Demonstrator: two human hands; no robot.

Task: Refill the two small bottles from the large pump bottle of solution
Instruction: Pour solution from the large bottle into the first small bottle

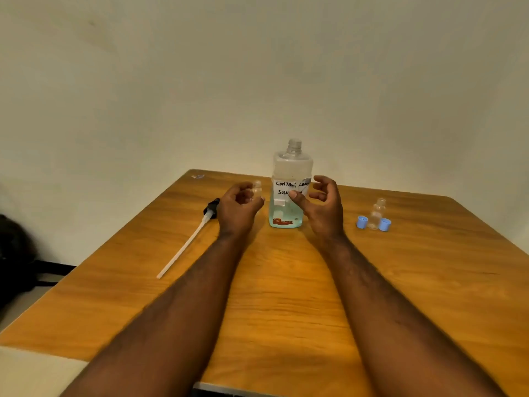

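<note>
While the large bottle [292, 167] stands upright mid-table [286, 282], open neck pointing to 12 o'clock (liquid low inside), its pump [198, 229] lies at 9 o'clock, tube running toward 7. At its left side, the left hand [237, 209] curls round an upright small bottle [256, 187]. The right hand [323, 206], fingers loosely spread, holds nothing, thumb at the label. At 3 o'clock, a second small bottle [377, 213] stands between two blue caps [361, 222].

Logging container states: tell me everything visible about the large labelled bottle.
The large bottle is clear plastic, upright on the table, its threaded neck uncapped. A white handwritten label wraps its middle; pale blue-green liquid fills about the lower third, with a reddish mark near the base. The right hand's thumb overlaps the label.
</note>
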